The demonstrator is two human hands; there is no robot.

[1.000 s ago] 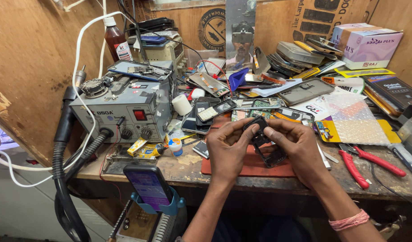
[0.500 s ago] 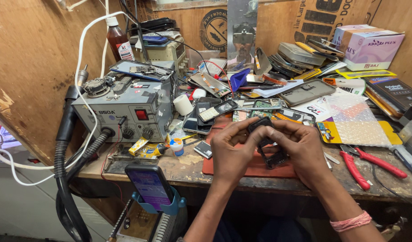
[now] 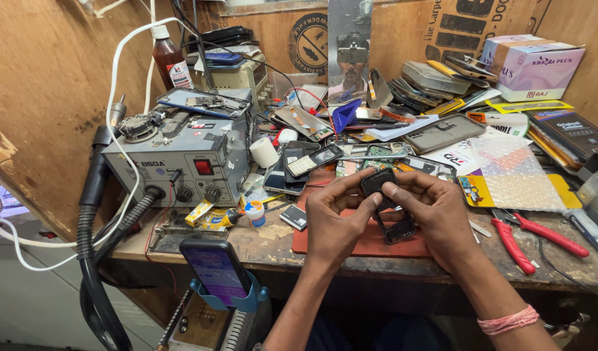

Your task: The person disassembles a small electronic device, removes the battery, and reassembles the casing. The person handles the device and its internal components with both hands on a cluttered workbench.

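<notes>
Both our hands hold a small black phone body [image 3: 385,205] over the red mat [image 3: 364,242]: left hand [image 3: 335,218] and right hand [image 3: 432,214], each grip pinching it. A slip could drop it among the loose parts beside the mat.

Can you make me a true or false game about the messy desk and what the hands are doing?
1. Both hands hold a small black phone frame. True: the left hand and right hand grip the black phone frame together.
2. The red-handled pliers are in the right hand. False: the red-handled pliers lie on the table, right of the hands.
3. A grey machine with a red switch stands left of the hands. True: the grey machine is there.
4. The brown bottle lies tipped over. False: the brown bottle stands upright behind the machine.
5. The phone in the blue holder has a dark screen. False: the phone in the blue holder is lit purple.
</notes>
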